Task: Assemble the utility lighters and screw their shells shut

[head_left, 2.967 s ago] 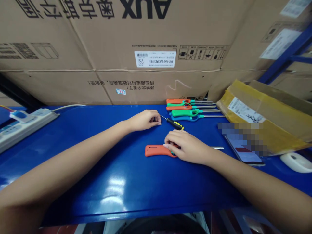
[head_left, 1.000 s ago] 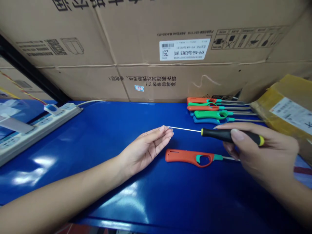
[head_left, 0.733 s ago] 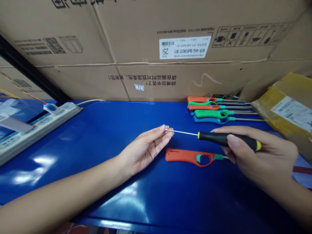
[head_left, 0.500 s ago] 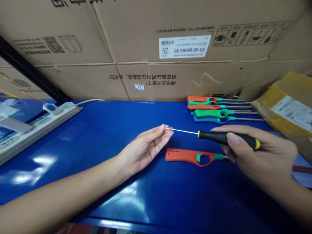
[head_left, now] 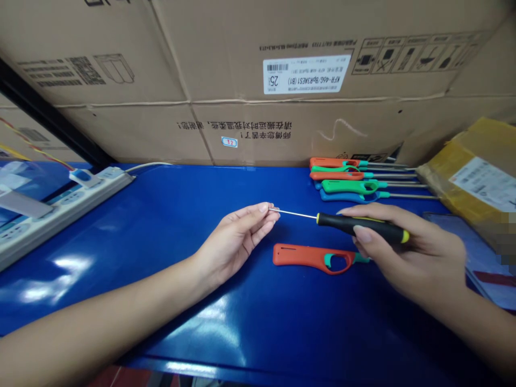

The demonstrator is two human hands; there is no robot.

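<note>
My right hand (head_left: 407, 252) grips the black handle of a thin screwdriver (head_left: 358, 226) with a yellow end, held level above the blue table (head_left: 169, 226). Its fine metal shaft points left, and the tip touches the fingertips of my left hand (head_left: 236, 239), which lies palm up with the fingers stretched out and close together. Whether something tiny sits at those fingertips I cannot tell. Just below the screwdriver, an orange long-nosed lighter (head_left: 312, 257) with a teal trigger lies flat on the table, its nozzle end hidden under my right hand.
Several more lighters (head_left: 346, 178) in orange, green and blue lie stacked at the back by large cardboard boxes (head_left: 258, 80). A white power strip (head_left: 60, 207) runs along the left. A yellow-taped parcel (head_left: 475, 177) and a flat sheet (head_left: 479, 258) sit at the right.
Three seconds ago my right hand lay on the orange lighter and the screwdriver was on the table. My right hand has since lifted the screwdriver and moved its tip left to my left fingertips.
</note>
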